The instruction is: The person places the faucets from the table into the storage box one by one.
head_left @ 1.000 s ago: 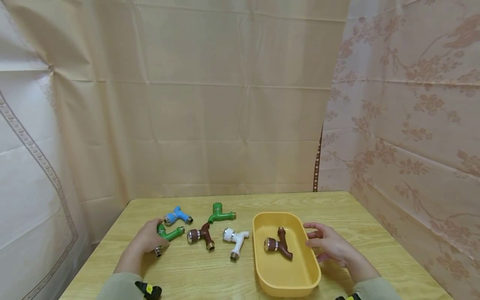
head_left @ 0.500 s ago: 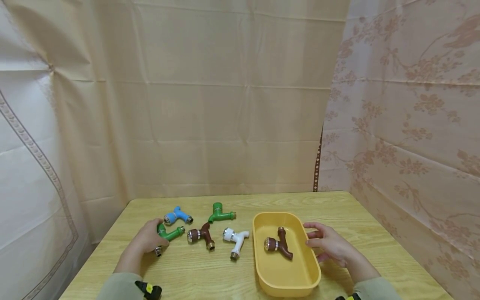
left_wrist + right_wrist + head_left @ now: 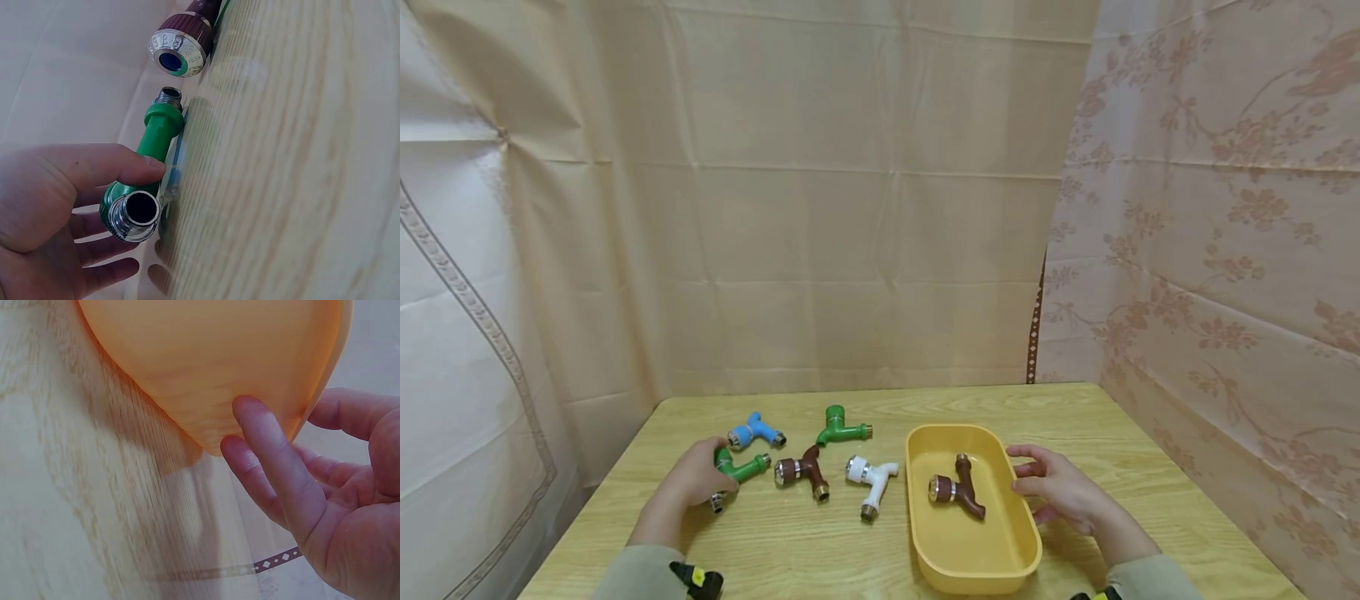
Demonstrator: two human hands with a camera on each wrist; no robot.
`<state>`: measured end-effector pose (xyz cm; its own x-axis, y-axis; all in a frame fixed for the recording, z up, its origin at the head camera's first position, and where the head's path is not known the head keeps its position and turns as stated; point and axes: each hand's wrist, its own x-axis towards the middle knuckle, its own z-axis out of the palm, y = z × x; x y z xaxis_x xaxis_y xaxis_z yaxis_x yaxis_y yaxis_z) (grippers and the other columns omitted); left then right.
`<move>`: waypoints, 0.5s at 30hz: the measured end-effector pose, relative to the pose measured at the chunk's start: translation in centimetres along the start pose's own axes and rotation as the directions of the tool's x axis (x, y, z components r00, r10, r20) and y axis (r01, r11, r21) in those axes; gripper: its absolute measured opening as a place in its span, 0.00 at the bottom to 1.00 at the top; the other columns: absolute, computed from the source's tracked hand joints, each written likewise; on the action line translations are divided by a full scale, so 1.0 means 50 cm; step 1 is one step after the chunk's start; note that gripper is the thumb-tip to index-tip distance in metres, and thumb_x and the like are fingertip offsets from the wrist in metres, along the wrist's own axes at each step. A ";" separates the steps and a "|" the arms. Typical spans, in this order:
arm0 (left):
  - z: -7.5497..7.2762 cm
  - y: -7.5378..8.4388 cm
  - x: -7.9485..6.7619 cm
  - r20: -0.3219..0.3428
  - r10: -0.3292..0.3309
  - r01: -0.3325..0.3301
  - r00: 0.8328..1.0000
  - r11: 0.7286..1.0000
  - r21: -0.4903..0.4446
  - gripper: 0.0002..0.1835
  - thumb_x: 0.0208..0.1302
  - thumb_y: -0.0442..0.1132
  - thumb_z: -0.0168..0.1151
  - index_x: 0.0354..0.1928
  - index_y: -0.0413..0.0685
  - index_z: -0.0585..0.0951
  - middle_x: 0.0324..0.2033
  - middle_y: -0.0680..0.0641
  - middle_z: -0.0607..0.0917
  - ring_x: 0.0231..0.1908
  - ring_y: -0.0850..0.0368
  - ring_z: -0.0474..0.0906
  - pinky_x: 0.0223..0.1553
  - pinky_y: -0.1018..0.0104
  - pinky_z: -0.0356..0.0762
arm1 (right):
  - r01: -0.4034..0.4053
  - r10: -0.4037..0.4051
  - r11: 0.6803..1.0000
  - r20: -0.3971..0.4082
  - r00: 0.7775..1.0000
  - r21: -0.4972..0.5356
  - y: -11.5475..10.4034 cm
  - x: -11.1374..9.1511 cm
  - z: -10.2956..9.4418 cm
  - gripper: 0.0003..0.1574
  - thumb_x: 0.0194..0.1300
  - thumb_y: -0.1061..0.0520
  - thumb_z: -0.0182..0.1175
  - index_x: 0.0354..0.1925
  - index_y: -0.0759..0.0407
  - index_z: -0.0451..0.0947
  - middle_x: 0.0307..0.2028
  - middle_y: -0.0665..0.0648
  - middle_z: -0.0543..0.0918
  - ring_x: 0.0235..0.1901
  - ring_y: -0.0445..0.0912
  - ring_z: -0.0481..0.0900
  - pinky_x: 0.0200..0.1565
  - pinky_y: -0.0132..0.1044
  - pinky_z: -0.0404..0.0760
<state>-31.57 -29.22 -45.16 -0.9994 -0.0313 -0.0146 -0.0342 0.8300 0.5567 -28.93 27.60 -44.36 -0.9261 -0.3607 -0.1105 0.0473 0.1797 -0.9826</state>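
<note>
My left hand holds a green faucet at the table's left side, thumb on one side and fingers on the other. In the left wrist view, its threaded end points away from the hand and a chrome end shows below the thumb. On the right, my right hand is at the outer wall of a yellow tray, fingers loosely extended. The right wrist view has fingertips against the tray's wall. A brown faucet lies in the tray.
Between the left hand and tray lie a brown faucet and a white faucet. Farther back are a blue faucet and another green faucet. Curtains hang behind the wooden table.
</note>
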 end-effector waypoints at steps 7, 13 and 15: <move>0.000 -0.002 0.002 -0.009 -0.005 0.005 1.000 1.000 -0.010 0.44 0.50 0.36 0.79 0.67 0.27 0.69 0.57 0.29 0.76 0.52 0.38 0.75 0.55 0.37 0.73 | -0.004 0.004 1.000 -0.013 1.000 -0.006 -0.001 -0.002 0.003 0.42 0.70 0.65 0.61 0.74 0.69 0.53 0.60 0.76 0.72 0.46 0.58 0.84 0.33 0.53 0.87; -0.003 0.000 0.001 -0.024 0.008 -0.008 1.000 1.000 -0.013 0.44 0.50 0.37 0.79 0.67 0.27 0.69 0.58 0.29 0.76 0.51 0.37 0.75 0.54 0.37 0.74 | -0.001 0.001 1.000 -0.007 1.000 0.007 -0.001 -0.001 0.002 0.43 0.69 0.65 0.62 0.74 0.69 0.53 0.59 0.75 0.73 0.46 0.58 0.84 0.34 0.54 0.87; -0.005 0.001 0.000 -0.030 0.012 -0.013 0.999 1.000 -0.018 0.44 0.50 0.37 0.79 0.67 0.27 0.69 0.57 0.29 0.76 0.51 0.38 0.76 0.54 0.37 0.74 | 0.002 -0.002 1.000 -0.003 1.000 0.010 0.000 0.000 0.001 0.43 0.69 0.65 0.62 0.74 0.69 0.53 0.59 0.74 0.73 0.46 0.58 0.84 0.34 0.54 0.87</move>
<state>-31.59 -29.33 -44.96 -0.9991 -0.0380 0.0169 -0.0215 0.8200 0.5719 -28.92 27.54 -44.36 -0.9274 -0.3582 -0.1080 0.0489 0.1701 -0.9842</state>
